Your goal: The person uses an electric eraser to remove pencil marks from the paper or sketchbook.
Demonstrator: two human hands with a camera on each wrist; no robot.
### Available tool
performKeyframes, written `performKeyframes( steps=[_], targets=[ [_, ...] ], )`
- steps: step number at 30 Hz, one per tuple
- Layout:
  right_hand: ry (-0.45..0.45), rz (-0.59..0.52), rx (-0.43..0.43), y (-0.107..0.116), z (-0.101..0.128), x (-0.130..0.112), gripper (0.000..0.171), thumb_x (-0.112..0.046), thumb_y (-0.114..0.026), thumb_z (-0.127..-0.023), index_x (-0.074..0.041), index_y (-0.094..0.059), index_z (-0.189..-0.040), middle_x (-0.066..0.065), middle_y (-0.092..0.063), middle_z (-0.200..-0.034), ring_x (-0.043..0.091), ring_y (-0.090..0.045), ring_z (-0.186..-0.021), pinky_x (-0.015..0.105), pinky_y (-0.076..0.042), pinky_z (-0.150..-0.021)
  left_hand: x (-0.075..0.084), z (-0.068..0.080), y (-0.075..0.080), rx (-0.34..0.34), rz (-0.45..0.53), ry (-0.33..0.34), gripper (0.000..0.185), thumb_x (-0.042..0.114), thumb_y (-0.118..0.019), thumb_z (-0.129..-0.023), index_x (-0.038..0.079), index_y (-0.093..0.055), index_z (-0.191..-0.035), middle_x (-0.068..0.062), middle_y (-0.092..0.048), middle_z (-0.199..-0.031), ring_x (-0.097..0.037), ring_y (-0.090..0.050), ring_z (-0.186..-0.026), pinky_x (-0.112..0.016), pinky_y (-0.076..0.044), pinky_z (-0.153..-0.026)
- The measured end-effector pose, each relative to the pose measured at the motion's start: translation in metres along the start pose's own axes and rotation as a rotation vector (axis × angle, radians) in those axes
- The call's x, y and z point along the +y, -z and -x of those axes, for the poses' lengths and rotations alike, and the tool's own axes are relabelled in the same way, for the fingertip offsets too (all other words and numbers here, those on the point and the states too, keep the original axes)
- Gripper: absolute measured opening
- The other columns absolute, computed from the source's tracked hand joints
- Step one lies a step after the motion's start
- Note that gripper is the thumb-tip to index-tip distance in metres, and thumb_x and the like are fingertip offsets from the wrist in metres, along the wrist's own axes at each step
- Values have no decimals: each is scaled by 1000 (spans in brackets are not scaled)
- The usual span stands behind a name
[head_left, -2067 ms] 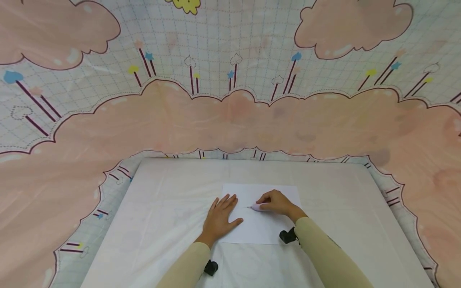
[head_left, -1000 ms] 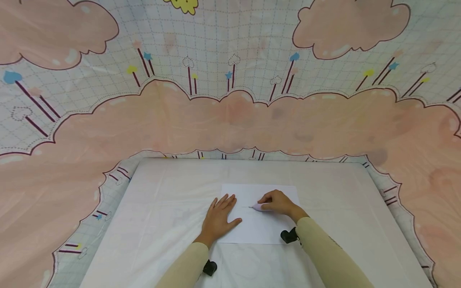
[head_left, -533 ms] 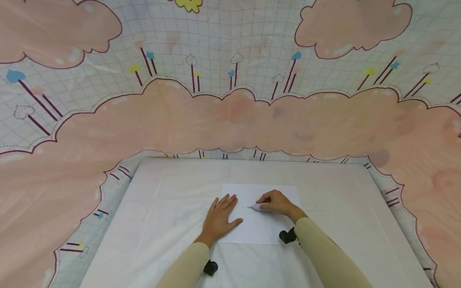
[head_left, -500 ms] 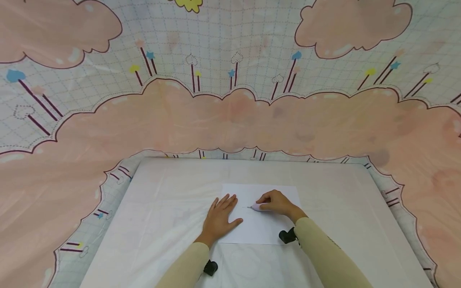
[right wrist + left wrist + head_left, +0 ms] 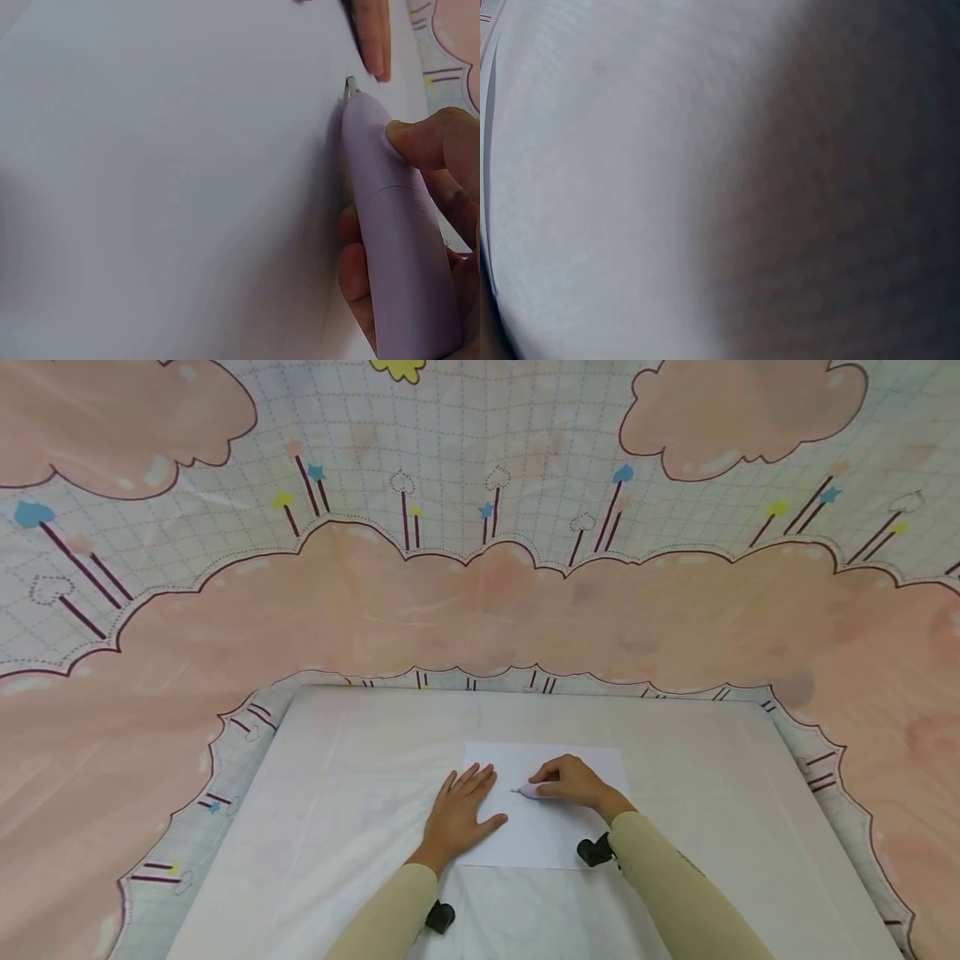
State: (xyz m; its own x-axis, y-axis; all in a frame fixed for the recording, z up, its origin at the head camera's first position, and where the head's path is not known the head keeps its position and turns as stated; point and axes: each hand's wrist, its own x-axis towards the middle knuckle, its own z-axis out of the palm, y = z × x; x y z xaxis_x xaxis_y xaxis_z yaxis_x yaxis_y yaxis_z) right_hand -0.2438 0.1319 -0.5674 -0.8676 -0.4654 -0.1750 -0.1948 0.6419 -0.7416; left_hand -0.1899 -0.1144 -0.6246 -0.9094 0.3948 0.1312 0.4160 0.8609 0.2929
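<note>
A white sheet of paper (image 5: 551,835) lies flat on the white table (image 5: 337,793). My left hand (image 5: 459,810) rests palm down on the paper's left edge, fingers straight and spread. My right hand (image 5: 570,781) grips a lilac pen-shaped tool (image 5: 531,790), whose thin metal tip points left over the paper, close to the left fingertips. In the right wrist view my thumb (image 5: 420,142) presses on the lilac tool (image 5: 397,240) and its tip (image 5: 349,85) sits just above the paper (image 5: 165,195), with a left fingertip (image 5: 373,37) beyond it. The left wrist view is a blur of white surface.
A cloth backdrop (image 5: 480,593) printed with pink clouds rises behind and around the table. Black wrist camera mounts (image 5: 596,852) show under both sleeves. The table's far edge (image 5: 525,693) meets the cloth.
The right hand and the tool have edged a little to the left. The left hand stays flat on the paper.
</note>
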Motion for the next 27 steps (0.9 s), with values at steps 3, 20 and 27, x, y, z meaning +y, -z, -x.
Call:
performKeyframes(
  steps=[3, 20, 27],
  targets=[
    [-12, 8, 4, 0, 0, 0, 13, -13, -75, -85, -8, -78, -97, 2, -73, -100, 12, -60, -91, 27, -51, -80, 0, -1, 0, -11, -6, 5, 77, 65, -50, -92, 17, -41, -151, 5, -35, -159, -18, -25, -150, -48, -14, -123],
    [-3, 6, -11, 3, 1, -2, 14, -15, -75, -86, -8, -78, -98, 2, -73, -100, 11, -60, -90, 26, -51, -79, -1, -3, -3, 9, -22, -1, 77, 67, -49, -91, 18, -42, -151, 6, -35, -158, -17, -25, -149, -48, -16, -123],
    [-12, 5, 0, 7, 2, 1, 13, -13, -74, -86, -8, -78, -97, 2, -73, -99, 11, -59, -89, 25, -50, -78, 0, -3, -1, 15, -22, -1, 77, 67, -49, -91, 18, -43, -150, 6, -36, -158, -18, -26, -149, -48, -17, -123]
  ],
)
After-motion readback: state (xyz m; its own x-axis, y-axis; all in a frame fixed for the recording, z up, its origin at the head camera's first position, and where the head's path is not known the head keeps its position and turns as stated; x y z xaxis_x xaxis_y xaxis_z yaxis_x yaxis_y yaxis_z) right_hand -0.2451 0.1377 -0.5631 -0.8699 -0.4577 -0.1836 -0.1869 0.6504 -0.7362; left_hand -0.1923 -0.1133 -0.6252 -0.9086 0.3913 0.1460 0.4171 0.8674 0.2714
